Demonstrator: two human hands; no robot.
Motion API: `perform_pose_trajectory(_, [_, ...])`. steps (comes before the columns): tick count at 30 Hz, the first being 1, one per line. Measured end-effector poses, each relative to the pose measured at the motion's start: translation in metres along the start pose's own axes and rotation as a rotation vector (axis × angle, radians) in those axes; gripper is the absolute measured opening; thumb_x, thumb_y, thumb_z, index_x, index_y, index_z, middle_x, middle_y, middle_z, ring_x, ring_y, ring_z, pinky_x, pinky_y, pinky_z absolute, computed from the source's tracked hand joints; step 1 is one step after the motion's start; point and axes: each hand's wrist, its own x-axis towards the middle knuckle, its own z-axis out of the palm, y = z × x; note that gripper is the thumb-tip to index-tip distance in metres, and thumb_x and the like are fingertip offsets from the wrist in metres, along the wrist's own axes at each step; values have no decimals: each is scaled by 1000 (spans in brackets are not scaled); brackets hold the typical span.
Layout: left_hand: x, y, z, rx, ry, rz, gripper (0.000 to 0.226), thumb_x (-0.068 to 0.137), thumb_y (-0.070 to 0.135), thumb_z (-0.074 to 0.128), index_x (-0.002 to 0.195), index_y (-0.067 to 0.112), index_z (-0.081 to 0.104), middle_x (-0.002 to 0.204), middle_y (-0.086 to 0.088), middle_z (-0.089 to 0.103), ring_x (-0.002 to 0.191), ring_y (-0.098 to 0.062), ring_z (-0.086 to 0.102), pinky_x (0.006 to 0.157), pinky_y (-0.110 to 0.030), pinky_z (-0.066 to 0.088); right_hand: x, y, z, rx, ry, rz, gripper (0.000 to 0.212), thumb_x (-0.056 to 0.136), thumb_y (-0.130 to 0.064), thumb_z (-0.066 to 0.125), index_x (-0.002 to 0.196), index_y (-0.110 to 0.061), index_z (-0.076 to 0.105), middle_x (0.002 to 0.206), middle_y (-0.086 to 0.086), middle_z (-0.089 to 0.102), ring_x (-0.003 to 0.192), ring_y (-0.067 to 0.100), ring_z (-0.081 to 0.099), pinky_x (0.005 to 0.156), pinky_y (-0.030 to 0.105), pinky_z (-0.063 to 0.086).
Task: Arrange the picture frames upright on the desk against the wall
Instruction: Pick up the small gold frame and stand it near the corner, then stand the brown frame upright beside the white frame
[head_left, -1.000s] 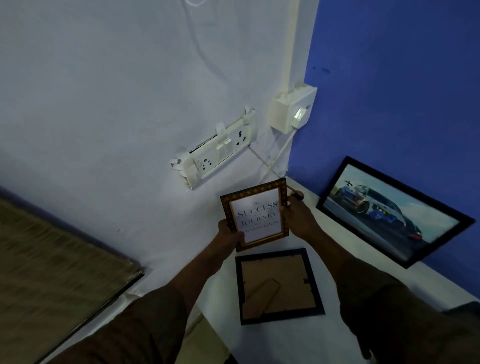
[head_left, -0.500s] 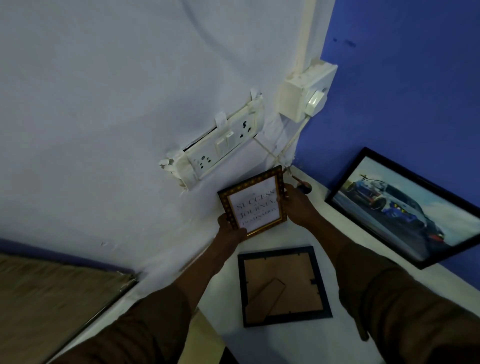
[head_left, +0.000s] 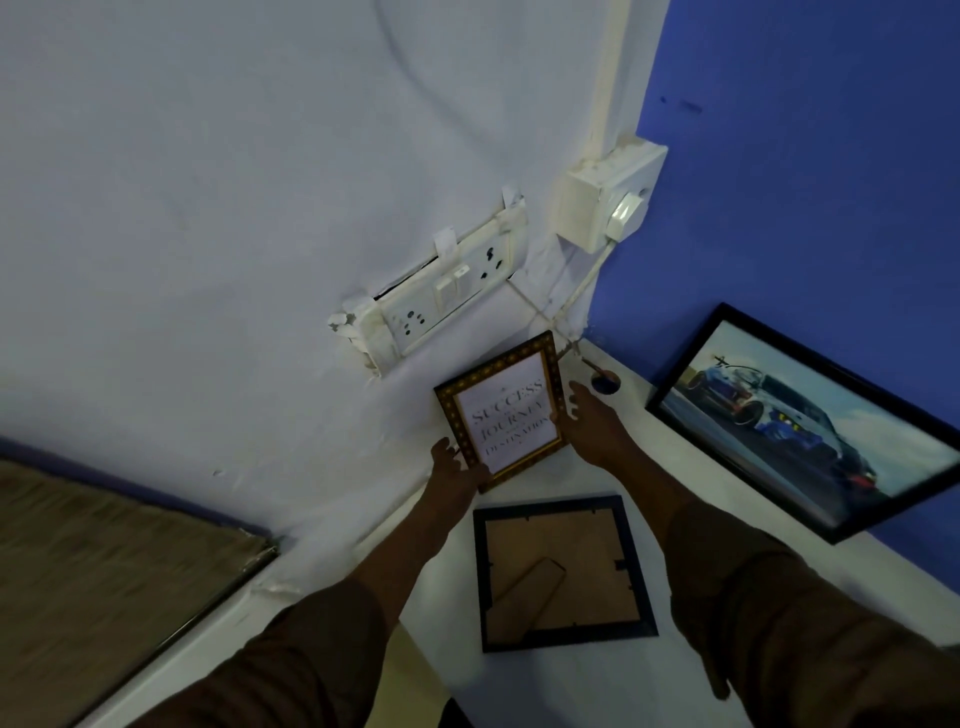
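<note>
A small gold-edged frame (head_left: 506, 413) with the words "Success, Journey, Destination" stands upright against the white wall. My left hand (head_left: 454, 467) grips its lower left corner. My right hand (head_left: 592, 421) rests on its right edge with the fingers spread. In front of it a dark square frame (head_left: 558, 571) lies face down on the white desk (head_left: 582, 686), its cardboard back and stand showing. A large black frame with a car picture (head_left: 800, 428) leans against the blue wall at the right.
A loose socket panel (head_left: 441, 291) and a white switch box (head_left: 610, 195) with thin cables sit on the wall just above the small frame. A cable hole (head_left: 605, 382) opens in the desk corner. A brown woven surface (head_left: 104, 566) lies at the left.
Both hands have carried the small frame farther back and down to the white wall. My right hand's fingers have loosened and spread along its edge.
</note>
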Motion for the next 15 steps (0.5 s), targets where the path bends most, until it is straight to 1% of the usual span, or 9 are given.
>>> perform_pose_trajectory(2, [-2, -3, 0, 11, -2, 0, 80, 94, -6, 58, 154, 10, 8, 139, -4, 34, 118, -12, 35, 95, -25, 34, -7, 9, 1, -27, 8, 15, 73, 100, -33, 57, 159, -11, 21, 159, 16, 36, 143, 31, 40, 116, 42, 35])
perform_pose_trajectory(4, [-6, -8, -2, 43, -1, -15, 85, 91, -4, 64, 154, 12, 9, 151, -10, 29, 122, -14, 34, 95, -25, 33, -16, 21, 1, -23, 8, 46, 73, 99, -34, 58, 159, -12, 22, 157, 17, 38, 141, 30, 42, 115, 39, 35])
perform_pose_trajectory(5, [-9, -13, -4, 69, 0, -30, 89, 88, -1, 68, 154, 12, 9, 154, -13, 26, 127, -17, 35, 95, -26, 32, -22, 30, 1, -20, 11, 69, 72, 99, -33, 59, 158, -12, 23, 156, 18, 39, 139, 30, 43, 114, 38, 35])
perform_pose_trajectory(7, [-15, -25, -7, 105, -12, -76, 100, 80, 10, 76, 154, 12, 9, 153, -10, 27, 134, -20, 34, 97, -24, 31, -37, 48, 2, -11, 19, 125, 71, 98, -32, 60, 157, -13, 25, 154, 19, 42, 138, 30, 44, 112, 36, 36])
perform_pose_trajectory(8, [-18, -31, -10, 126, -13, -94, 101, 81, 15, 76, 155, 12, 8, 151, -8, 29, 133, -20, 35, 97, -24, 31, -45, 56, 4, -17, 30, 149, 70, 99, -32, 60, 157, -12, 26, 153, 19, 43, 137, 30, 45, 111, 35, 36])
perform_pose_trajectory(10, [-23, -48, -12, 151, -19, -146, 95, 88, 16, 72, 156, 12, 6, 155, -13, 29, 132, -22, 39, 97, -25, 32, -64, 79, 9, -20, 38, 208, 66, 99, -31, 58, 155, -11, 28, 150, 19, 46, 134, 31, 48, 108, 35, 39])
perform_pose_trajectory(12, [-29, -69, -14, 197, 0, -187, 88, 94, 16, 66, 156, 12, 5, 156, -17, 31, 131, -26, 42, 96, -27, 34, -83, 104, 19, -49, 50, 278, 66, 98, -31, 58, 155, -13, 29, 148, 19, 48, 131, 32, 51, 107, 38, 43])
perform_pose_trajectory(14, [-37, -92, -13, 261, 7, -253, 87, 94, 21, 66, 156, 10, 6, 152, -18, 37, 121, -26, 47, 92, -27, 36, -100, 126, 29, -104, 75, 392, 70, 93, -34, 59, 155, -17, 29, 147, 17, 48, 128, 33, 53, 105, 46, 46])
perform_pose_trajectory(15, [-41, -102, -14, 277, 10, -284, 88, 94, 24, 66, 156, 10, 6, 150, -18, 39, 120, -27, 48, 91, -27, 37, -108, 133, 34, -134, 96, 437, 71, 91, -36, 59, 154, -19, 30, 146, 15, 48, 127, 33, 54, 104, 47, 47])
